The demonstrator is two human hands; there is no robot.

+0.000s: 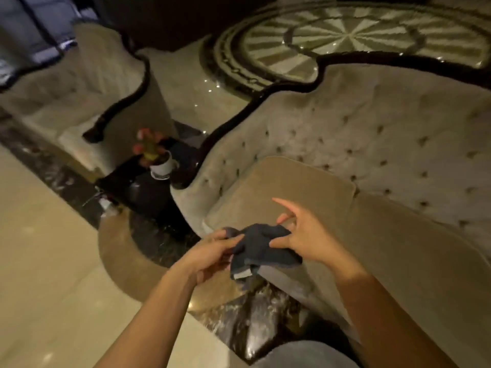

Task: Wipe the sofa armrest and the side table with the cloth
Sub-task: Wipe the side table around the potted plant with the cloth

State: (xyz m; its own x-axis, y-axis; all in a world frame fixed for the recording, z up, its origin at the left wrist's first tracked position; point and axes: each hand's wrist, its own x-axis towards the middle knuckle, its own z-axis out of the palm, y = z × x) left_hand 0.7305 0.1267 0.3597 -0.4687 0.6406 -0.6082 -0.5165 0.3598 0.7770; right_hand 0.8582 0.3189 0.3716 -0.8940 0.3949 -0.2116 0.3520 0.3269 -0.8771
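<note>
Both hands are up in front of the sofa (372, 144), and between them hangs the cloth (259, 251), dark blue-grey, bunched and drooping, with a pale tag at its lower edge. The left hand (210, 257) pinches the cloth's left corner, its fingers (228, 239) curled close together around the fabric. The right hand (300, 240) grips the other side with thumb and lower fingers pressed into the folds, while its index finger (285, 204) sticks out straight and free, touching nothing. So the cloth is held in the air above the front edge of the seat cushion (287, 187), not on any surface.

Over to the left, the sofa armrest (194, 192), tufted beige with a dark curved trim, stands untouched. Just beside it sits the dark side table (138, 187), its worktop carrying a small potted plant (156, 158) in a white pot. Beyond that, a second beige sofa (87, 83). Polished patterned floor (39, 248) below.
</note>
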